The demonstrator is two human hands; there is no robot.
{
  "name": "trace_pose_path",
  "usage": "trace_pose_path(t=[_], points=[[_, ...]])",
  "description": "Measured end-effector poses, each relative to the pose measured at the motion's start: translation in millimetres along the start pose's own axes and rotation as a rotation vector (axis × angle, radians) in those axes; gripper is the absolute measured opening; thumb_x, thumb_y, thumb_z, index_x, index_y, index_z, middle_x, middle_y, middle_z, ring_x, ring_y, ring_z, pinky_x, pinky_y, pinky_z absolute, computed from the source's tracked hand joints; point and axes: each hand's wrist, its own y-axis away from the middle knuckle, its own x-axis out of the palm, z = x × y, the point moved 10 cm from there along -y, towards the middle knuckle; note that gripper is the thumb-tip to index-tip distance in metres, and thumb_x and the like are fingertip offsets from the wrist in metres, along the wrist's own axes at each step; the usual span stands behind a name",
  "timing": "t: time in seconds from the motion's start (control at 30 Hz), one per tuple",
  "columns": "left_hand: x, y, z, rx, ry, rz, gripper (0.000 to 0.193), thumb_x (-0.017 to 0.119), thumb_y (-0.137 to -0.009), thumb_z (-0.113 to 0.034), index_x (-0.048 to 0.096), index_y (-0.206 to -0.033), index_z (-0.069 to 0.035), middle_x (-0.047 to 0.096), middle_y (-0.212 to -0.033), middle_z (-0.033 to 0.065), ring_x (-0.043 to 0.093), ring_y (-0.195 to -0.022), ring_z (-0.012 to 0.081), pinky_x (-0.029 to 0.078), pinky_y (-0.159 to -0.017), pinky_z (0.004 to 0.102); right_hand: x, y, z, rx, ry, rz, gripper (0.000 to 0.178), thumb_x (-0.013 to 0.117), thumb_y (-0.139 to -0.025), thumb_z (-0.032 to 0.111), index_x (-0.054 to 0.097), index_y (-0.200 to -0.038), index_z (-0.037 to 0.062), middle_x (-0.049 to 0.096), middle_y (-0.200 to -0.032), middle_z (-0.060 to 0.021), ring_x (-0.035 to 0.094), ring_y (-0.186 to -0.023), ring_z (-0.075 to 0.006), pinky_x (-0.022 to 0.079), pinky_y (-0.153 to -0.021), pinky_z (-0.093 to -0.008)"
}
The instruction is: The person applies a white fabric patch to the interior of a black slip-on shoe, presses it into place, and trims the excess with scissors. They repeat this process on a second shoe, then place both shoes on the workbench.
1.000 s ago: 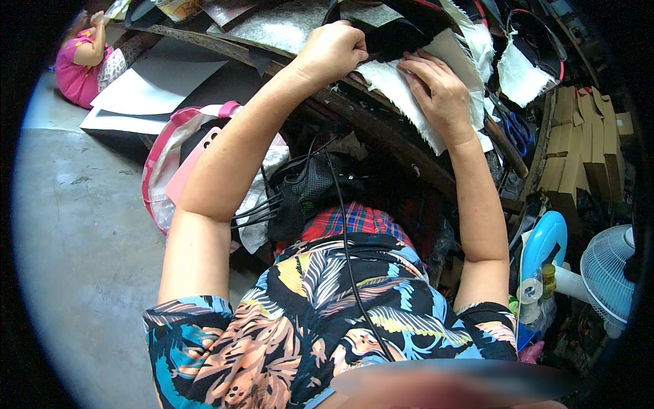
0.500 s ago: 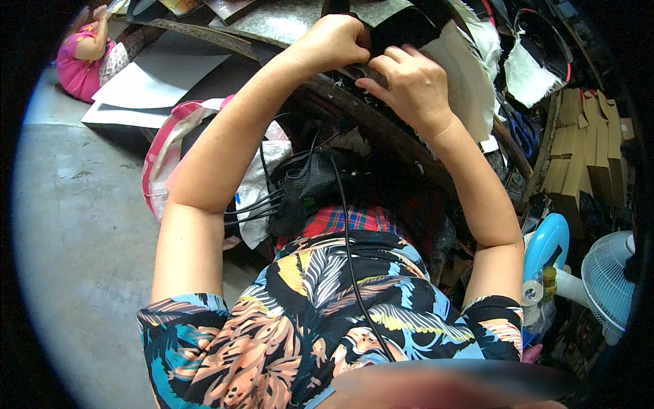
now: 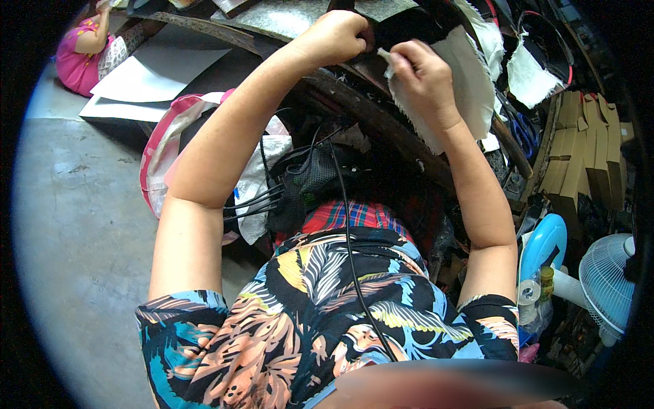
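Note:
My right hand (image 3: 426,80) pinches the corner of an off-white frayed cloth (image 3: 470,85), which hangs from the fingers and spreads behind the hand. Just to its left, my left hand (image 3: 344,37) is closed at the edge of some black material (image 3: 414,26). What lies inside those left fingers is hidden. Both hands are above the edge of a worn, cluttered workbench (image 3: 381,95), close together but apart.
Further cloth pieces (image 3: 531,75) hang at the far right. Folded cardboard (image 3: 586,150), a blue-bladed fan (image 3: 606,283) and a pink-rimmed bag (image 3: 160,160) stand around me. A person in pink (image 3: 82,58) sits at the far left, near white sheets (image 3: 146,78).
My right hand has lifted the cloth's corner, so its frayed edge now shows below the fingers. The left hand has stayed nearly in place.

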Motion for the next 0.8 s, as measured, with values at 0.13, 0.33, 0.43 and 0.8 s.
trace_pose_path(t=[0.13,0.33,0.43,0.8], points=[[-6.8,11.5,-18.0,0.079,-0.059,-0.037,0.032,0.063,-0.08,-0.012,0.07,-0.111,-0.007,0.071,-0.1,0.0198,0.069,-0.096,0.0338,0.054,-0.085,0.0408,4.3,1.4,0.1,-0.035,-0.071,0.109,0.014,0.068,-0.092,0.018,0.07,-0.093,0.0042,0.069,-0.086,-0.0126,0.067,-0.077,-0.0284,0.053,-0.071,-0.0367],[-1.4,23.0,-23.9,0.177,0.065,0.025,0.038,0.066,-0.081,-0.014,0.068,-0.119,-0.023,0.069,-0.105,0.0154,0.067,-0.1,0.0343,0.053,-0.09,0.0444,0.8,5.9,12.2,-0.14,-0.056,0.121,0.023,0.063,-0.097,0.023,0.074,-0.093,0.0024,0.07,-0.081,-0.0114,0.069,-0.073,-0.0228,0.054,-0.068,-0.0317],[-0.5,24.7,-23.9,0.195,0.026,0.047,0.032,0.067,-0.082,-0.015,0.07,-0.113,-0.021,0.068,-0.101,0.0138,0.066,-0.1,0.0326,0.053,-0.09,0.0428,-1.3,6.6,8.5,-0.11,-0.136,0.123,0.022,0.062,-0.097,0.022,0.072,-0.094,0.0038,0.072,-0.082,-0.0118,0.072,-0.074,-0.0231,0.056,-0.069,-0.0326],[-6.0,29.9,-35.0,0.253,0.159,0.123,0.016,0.069,-0.083,-0.008,0.07,-0.098,-0.01,0.061,-0.105,0.0092,0.063,-0.103,0.0266,0.05,-0.091,0.0358,-9.6,3.1,-34.0,0.175,-0.342,-0.108,0.013,0.057,-0.102,0.02,0.059,-0.106,0.0082,0.074,-0.085,-0.0075,0.073,-0.08,-0.0156,0.058,-0.074,-0.0314]])
